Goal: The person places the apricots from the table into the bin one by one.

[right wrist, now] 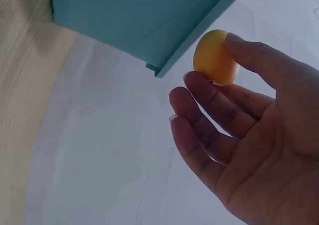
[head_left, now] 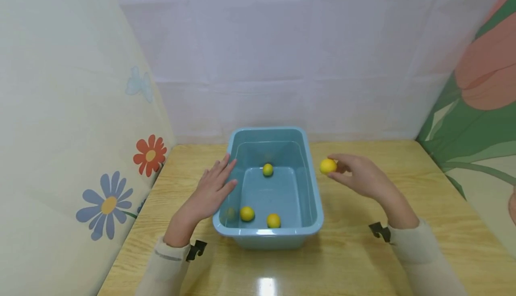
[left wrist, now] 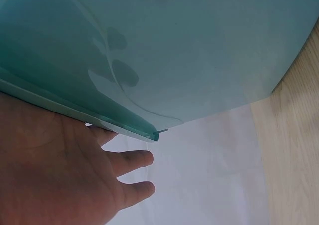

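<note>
My right hand (head_left: 363, 175) pinches a small yellow citrus fruit (head_left: 328, 166) between thumb and fingertips, just outside the right rim of a blue plastic tub (head_left: 268, 232). In the right wrist view the fruit (right wrist: 215, 57) shows orange-yellow beside the tub's outer wall (right wrist: 124, 16). My left hand (head_left: 209, 189) lies along the tub's left rim with its fingers stretched out. Seen from below in the left wrist view, its palm (left wrist: 55, 170) is against the rim. Three similar fruits lie in the tub: one at the back (head_left: 268, 169), one at front left (head_left: 247, 214), one at front centre (head_left: 273, 220).
The tub stands on a light wooden table (head_left: 350, 251). Behind it hangs a pale cloth wall (head_left: 250, 54). A flower-printed sheet (head_left: 60, 121) borders the left side, and a tulip-printed one (head_left: 479, 121) the right.
</note>
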The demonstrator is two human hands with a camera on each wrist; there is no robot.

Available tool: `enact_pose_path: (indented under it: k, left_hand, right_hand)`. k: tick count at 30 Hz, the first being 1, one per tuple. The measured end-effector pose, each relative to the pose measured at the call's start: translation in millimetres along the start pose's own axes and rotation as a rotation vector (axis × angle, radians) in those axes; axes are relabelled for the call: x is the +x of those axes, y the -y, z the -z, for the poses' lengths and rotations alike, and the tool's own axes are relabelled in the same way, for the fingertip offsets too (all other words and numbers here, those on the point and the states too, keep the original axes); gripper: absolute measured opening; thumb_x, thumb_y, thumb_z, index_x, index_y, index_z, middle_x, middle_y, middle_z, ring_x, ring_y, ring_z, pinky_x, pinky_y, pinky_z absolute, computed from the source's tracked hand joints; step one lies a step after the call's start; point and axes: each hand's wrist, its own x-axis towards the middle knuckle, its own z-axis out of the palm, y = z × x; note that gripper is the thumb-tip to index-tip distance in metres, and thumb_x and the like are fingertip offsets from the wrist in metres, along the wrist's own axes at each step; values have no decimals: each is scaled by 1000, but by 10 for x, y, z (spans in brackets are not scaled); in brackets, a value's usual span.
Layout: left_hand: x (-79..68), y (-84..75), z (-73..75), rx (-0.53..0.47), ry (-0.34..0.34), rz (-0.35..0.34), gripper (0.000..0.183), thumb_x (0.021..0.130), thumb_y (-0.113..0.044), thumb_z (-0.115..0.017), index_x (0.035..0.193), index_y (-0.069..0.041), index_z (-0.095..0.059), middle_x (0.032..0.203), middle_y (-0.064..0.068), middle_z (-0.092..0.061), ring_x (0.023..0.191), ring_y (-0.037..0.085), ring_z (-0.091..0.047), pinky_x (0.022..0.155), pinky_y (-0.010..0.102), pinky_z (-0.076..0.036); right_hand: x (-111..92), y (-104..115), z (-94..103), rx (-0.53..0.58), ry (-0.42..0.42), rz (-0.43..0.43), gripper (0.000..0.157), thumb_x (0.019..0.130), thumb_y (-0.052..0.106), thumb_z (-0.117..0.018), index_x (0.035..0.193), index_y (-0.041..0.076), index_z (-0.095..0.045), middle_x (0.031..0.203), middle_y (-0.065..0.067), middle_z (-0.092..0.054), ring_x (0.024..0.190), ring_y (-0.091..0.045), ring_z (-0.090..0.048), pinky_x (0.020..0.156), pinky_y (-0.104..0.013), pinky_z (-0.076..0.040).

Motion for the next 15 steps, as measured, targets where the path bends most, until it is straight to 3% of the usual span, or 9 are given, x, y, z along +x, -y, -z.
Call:
enact_pose_path:
  k: [15]
  left_hand:
    - [2,17,-16,-10,-8,-3,61,110,-39,-38,163,-16,-21,171,5,-6,155,41,-2,118,69,2]
  right_hand:
    - [-57,304,78,37,-30,8,49,97,31,-70,141,11,-59,114,-3,-71,102,-22,-65,91,-53,-54]
